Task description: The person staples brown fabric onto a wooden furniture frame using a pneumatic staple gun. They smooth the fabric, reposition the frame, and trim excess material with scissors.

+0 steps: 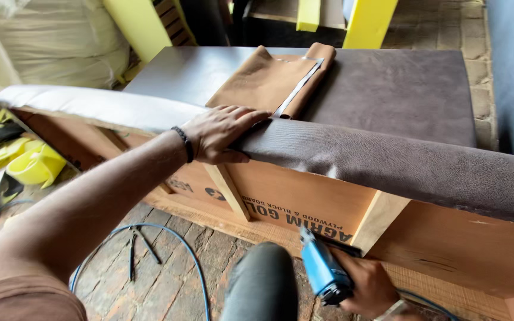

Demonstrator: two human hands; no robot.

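My left hand (pixel 221 134) lies flat on the padded top rail of a wooden sofa frame (pixel 304 205), pressing the edge of dark brown upholstery fabric (pixel 400 166) where it meets bare white foam (pixel 96 107). A dark bracelet circles that wrist. My right hand (pixel 367 288) grips a blue pneumatic staple gun (pixel 323 270) low down, its nose pointing up at the plywood back panel just under the fabric edge. My knee (pixel 263 285) shows between the arms.
A folded tan fabric piece (pixel 272 80) lies on the dark seat cushion (pixel 400 89). A blue air hose (pixel 168 235) loops over the brick floor. Yellow scraps (pixel 31 163) sit at left, yellow frames (pixel 367 21) behind, white sacks (pixel 55 41) at back left.
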